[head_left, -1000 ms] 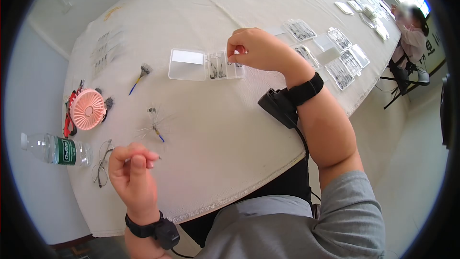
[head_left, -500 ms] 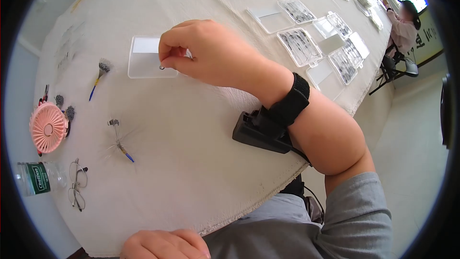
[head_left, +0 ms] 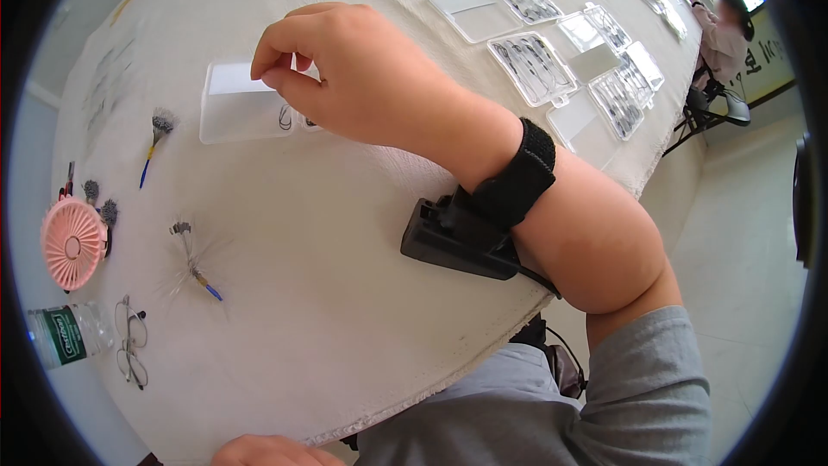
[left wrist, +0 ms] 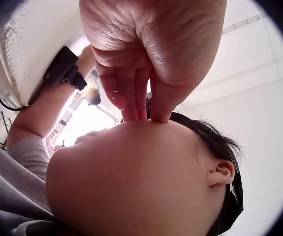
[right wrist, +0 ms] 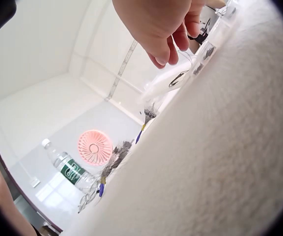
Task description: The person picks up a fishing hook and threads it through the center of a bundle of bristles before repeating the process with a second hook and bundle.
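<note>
My right hand (head_left: pixel 332 52) hovers over a clear plastic box with its lid (head_left: pixel 233 116) folded open, thumb and forefinger tips close together. Dark, thin fish hooks (head_left: pixel 285 116) lie on the lid below the fingers. Most of the compartment side is hidden by the hand. From the side, the right hand (right wrist: pixel 166 32) is raised above the lid, with a hook (right wrist: pixel 178 78) under it. At the bottom edge of the head view is my left hand (head_left: pixel 267 450). Its fingertips touch the person's own head in the left wrist view; I cannot tell whether they hold something.
Several open boxes of hooks (head_left: pixel 532 67) are at the right. Two wire bundles with blue ends (head_left: pixel 151 147) (head_left: pixel 197 272) lie left of centre. A pink fan (head_left: pixel 73 244), a water bottle (head_left: pixel 71 334) and glasses (head_left: pixel 131 345) line the left edge. Another person (head_left: pixel 724 34) sits far right.
My right hand has moved left from the compartments to over the lid, then risen, leaving hooks on the lid. My left hand has drawn back toward the body. The head view has shifted.
</note>
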### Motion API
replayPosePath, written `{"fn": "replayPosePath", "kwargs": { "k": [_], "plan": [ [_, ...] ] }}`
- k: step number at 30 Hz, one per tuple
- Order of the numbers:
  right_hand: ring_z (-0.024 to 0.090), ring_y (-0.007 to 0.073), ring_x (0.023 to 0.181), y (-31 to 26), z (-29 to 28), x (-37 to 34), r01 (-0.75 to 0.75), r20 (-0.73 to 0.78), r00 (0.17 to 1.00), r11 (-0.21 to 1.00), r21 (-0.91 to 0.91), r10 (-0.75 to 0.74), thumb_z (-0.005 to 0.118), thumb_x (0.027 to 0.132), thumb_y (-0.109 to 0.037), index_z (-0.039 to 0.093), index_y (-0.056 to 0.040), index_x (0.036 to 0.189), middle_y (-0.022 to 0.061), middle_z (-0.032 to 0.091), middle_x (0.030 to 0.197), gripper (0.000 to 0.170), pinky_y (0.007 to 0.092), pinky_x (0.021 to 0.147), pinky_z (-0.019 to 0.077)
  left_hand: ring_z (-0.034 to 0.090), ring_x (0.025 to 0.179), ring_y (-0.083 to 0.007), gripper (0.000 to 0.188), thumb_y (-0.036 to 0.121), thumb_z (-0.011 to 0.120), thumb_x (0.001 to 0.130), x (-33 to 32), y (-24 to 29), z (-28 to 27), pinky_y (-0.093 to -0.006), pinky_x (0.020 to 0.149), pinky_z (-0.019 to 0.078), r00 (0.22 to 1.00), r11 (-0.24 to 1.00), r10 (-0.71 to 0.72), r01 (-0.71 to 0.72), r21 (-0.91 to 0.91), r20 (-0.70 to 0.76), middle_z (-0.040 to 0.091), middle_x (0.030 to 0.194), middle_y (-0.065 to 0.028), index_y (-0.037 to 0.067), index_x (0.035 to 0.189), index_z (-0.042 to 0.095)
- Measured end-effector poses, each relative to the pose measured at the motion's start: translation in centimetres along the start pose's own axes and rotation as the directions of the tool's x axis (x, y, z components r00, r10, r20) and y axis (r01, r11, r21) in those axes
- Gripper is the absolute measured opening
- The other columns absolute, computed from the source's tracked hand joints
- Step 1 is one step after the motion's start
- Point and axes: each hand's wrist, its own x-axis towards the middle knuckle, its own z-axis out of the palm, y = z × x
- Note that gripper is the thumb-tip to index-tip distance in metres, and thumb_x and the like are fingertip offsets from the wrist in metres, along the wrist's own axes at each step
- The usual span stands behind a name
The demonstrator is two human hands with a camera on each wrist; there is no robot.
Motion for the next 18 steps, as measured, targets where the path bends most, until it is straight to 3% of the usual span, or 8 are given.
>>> {"fn": "replayPosePath", "kwargs": {
  "k": [2,8,11,14,17,18],
  "plan": [
    [0.059,0.0284,0.085,-0.3,-0.2,0.0,-0.003,-0.011,1.000,1.000,0.017,0.003,0.055,0.077,-0.007,0.065,-0.0025,0.083,0.0106,0.064,0.084,0.012,0.0373,0.073,0.0486,0.066,0.069,-0.0262,0.012,-0.002,0.075,0.071,-0.5,-0.1,0.9,-0.0294,0.057,0.0528,0.994,1.000,0.024,-0.024,0.008,-0.105,0.067,0.087,-0.0212,-0.001,0.082,0.069],
    [0.060,0.0269,0.080,-0.6,-0.5,0.2,-0.005,-0.161,0.987,0.993,0.119,0.024,0.056,0.075,-0.006,0.064,-0.0021,0.080,0.0107,0.064,0.081,0.010,0.0363,0.070,0.0490,0.067,0.071,-0.0264,0.014,0.001,0.075,0.073,0.1,0.1,-1.1,-0.0298,0.059,0.0543,0.994,0.990,-0.044,0.058,-0.130,0.104,0.067,0.086,-0.0215,-0.003,0.086,0.070],
    [0.060,0.0267,0.078,-0.8,-0.6,0.2,-0.001,-0.184,0.983,0.997,0.083,0.016,0.056,0.075,-0.007,0.064,-0.0023,0.079,0.0103,0.064,0.079,0.010,0.0362,0.069,0.0490,0.067,0.072,-0.0271,0.014,0.003,0.075,0.073,-0.3,0.0,-0.7,-0.0310,0.062,0.0543,1.000,0.995,0.007,-0.008,-0.098,-0.019,0.067,0.088,-0.0216,-0.003,0.085,0.070],
    [0.060,0.0263,0.077,-0.6,-0.4,0.1,0.045,-0.183,0.983,0.996,0.070,-0.032,0.056,0.075,-0.007,0.064,-0.0025,0.078,0.0097,0.064,0.078,0.010,0.0358,0.068,0.0489,0.066,0.073,-0.0279,0.011,0.003,0.075,0.073,-0.2,-0.5,-0.5,-0.0321,0.065,0.0531,0.997,0.996,0.063,-0.066,-0.056,-0.050,0.067,0.086,-0.0205,-0.002,0.082,0.070],
    [0.060,0.0262,0.076,-0.5,-0.4,0.0,0.048,-0.177,0.984,0.995,0.087,-0.032,0.056,0.075,-0.007,0.064,-0.0030,0.078,0.0096,0.064,0.077,0.010,0.0355,0.068,0.0489,0.066,0.073,-0.0268,0.009,0.003,0.075,0.073,-0.3,0.0,1.0,-0.0322,0.066,0.0514,0.983,0.996,-0.041,0.027,-0.080,-0.179,0.068,0.083,-0.0179,0.000,0.080,0.071],
    [0.060,0.0263,0.076,-0.5,-0.4,-0.1,0.040,-0.174,0.984,0.995,0.090,-0.024,0.056,0.075,-0.007,0.064,-0.0030,0.078,0.0098,0.064,0.077,0.010,0.0356,0.068,0.0490,0.066,0.074,-0.0269,0.008,0.003,0.074,0.073,-0.3,-0.1,0.9,-0.0324,0.065,0.0512,0.986,0.994,-0.044,0.027,-0.109,-0.159,0.068,0.083,-0.0175,0.000,0.079,0.071]
  ]
}}
